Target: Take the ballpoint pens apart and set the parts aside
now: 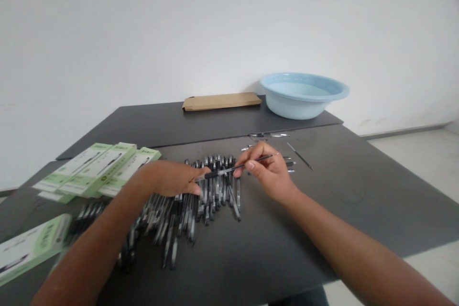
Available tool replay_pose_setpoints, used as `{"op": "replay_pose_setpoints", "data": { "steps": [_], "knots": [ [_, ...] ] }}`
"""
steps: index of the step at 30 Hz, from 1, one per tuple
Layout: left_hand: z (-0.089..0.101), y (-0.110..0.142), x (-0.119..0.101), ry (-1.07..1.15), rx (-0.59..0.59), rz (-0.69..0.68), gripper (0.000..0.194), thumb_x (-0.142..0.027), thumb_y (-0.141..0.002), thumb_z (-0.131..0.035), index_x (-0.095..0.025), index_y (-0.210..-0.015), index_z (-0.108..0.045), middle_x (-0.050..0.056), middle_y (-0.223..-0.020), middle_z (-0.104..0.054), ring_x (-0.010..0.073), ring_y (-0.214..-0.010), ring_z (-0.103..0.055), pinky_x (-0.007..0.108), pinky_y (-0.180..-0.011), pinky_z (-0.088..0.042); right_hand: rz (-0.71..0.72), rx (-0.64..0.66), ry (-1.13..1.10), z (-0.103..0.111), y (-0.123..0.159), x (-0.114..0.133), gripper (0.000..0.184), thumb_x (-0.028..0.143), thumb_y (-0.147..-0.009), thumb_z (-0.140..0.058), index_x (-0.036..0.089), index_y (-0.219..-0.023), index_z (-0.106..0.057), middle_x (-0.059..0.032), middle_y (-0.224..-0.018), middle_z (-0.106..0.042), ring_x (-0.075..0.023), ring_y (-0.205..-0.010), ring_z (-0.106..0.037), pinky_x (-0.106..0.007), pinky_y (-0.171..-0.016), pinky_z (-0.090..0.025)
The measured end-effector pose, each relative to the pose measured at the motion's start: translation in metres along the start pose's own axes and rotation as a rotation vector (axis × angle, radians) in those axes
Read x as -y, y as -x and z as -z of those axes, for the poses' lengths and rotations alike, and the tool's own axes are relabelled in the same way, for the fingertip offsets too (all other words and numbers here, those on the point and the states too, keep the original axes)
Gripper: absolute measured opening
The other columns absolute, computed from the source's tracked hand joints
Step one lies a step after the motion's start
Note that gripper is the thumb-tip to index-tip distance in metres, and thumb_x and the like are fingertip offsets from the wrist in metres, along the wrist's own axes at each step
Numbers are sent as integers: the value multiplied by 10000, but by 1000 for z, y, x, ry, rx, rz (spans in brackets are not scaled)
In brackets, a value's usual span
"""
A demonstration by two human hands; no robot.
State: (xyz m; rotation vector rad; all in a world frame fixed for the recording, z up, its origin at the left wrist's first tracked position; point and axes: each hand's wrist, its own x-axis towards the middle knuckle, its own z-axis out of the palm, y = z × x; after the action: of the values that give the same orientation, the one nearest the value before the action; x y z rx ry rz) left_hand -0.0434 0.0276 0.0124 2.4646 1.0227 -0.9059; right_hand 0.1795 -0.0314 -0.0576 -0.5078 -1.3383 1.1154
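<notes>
My left hand [174,178] pinches a clear pen barrel [211,174] with a black grip, held at a slant above the pens. My right hand [271,174] has a thin dark pen refill [263,158] between thumb and fingers. One end of the refill meets the barrel's open end; how far it reaches inside I cannot tell. Beneath both hands lies a wide pile of clear-and-black pens [186,215], partly covered by my left arm. Past my right hand, a loose refill [301,157] and several small pen parts [279,135] rest on the table.
Green-and-white pen boxes [96,167] are stacked at the left, with another box [34,246] nearer the front. A flat brown cardboard piece [222,101] lies at the back of the dark table [358,191]. Beside it stands a light blue basin [299,105].
</notes>
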Motion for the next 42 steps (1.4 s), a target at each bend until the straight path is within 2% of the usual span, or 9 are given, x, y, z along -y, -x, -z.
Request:
{"op": "replay_pose_setpoints", "data": {
  "steps": [10, 15, 18, 22, 24, 26, 30, 35, 42],
  "knots": [
    [0, 2, 3, 16, -7, -53, 643, -411, -926, -402, -103, -1458, -212, 181, -1282, -563, 274, -1091, -563, 315, -847, -432, -75, 113, 73, -5, 7, -8, 136, 241, -842, -603, 198, -900, -487, -13, -775, -616, -139, -709, -628, -298, -666, -492],
    [1, 5, 1, -12, -3, -5, 646, -417, -930, -388, -121, -1468, -190, 181, -1311, -538, 278, -1116, -553, 325, -873, -425, -123, 208, 263, 2, 5, -21, 136, 235, -905, -466, 209, -1037, -447, -6, -807, -608, -126, -698, -612, -297, -683, -488],
    [2, 7, -1, -7, -14, 8, 634, -411, -931, -388, -126, -1467, -205, 182, -1302, -546, 289, -1142, -536, 343, -902, -407, -123, 102, 580, 23, -7, -23, 129, 201, -885, -444, 213, -1012, -466, 3, -787, -624, -126, -651, -604, -274, -650, -460],
    [2, 9, -2, 2, -12, 15, 644, -416, -927, -394, -141, -1471, -188, 184, -1286, -560, 300, -1118, -554, 355, -872, -421, -166, -178, 1170, 73, -28, -19, 146, 206, -847, -458, 194, -964, -546, -39, -816, -657, -172, -729, -607, -279, -677, -431],
    [3, 9, -2, 0, -13, 25, 642, -420, -924, -398, -152, -1471, -194, 183, -1291, -556, 301, -1119, -551, 356, -867, -420, -284, -169, 1426, 96, -35, -19, 196, 221, -863, -439, 183, -991, -583, -79, -897, -674, -206, -835, -612, -296, -730, -422],
    [2, 9, -3, 0, -18, 20, 637, -417, -922, -403, -151, -1468, -209, 181, -1285, -562, 297, -1120, -549, 349, -868, -416, -373, -88, 1543, 110, -38, -23, 229, 227, -869, -440, 178, -1010, -614, -103, -960, -677, -225, -899, -606, -307, -772, -414],
    [1, 9, -4, 12, -16, -5, 634, -399, -925, -404, -145, -1469, -201, 170, -1263, -583, 284, -1098, -565, 334, -856, -428, -384, 40, 1558, 112, -40, -39, 250, 248, -861, -492, 175, -1048, -641, -126, -1066, -648, -244, -1016, -560, -325, -871, -382],
    [0, 8, -4, 14, -23, -13, 626, -408, -928, -407, -151, -1466, -217, 180, -1299, -550, 308, -1141, -536, 367, -890, -421, -379, 117, 1532, 105, -41, -58, 261, 241, -841, -541, 175, -1075, -639, -136, -1117, -603, -255, -1074, -507, -350, -926, -352],
    [1, 11, -7, 22, 2, 1, 630, -402, -929, -403, -153, -1470, -198, 177, -1338, -512, 297, -1173, -512, 375, -922, -401, -362, 40, 1409, 110, -42, -59, 130, 198, -808, -553, 151, -872, -656, -123, -969, -626, -228, -965, -543, -326, -870, -376]
  ]
}}
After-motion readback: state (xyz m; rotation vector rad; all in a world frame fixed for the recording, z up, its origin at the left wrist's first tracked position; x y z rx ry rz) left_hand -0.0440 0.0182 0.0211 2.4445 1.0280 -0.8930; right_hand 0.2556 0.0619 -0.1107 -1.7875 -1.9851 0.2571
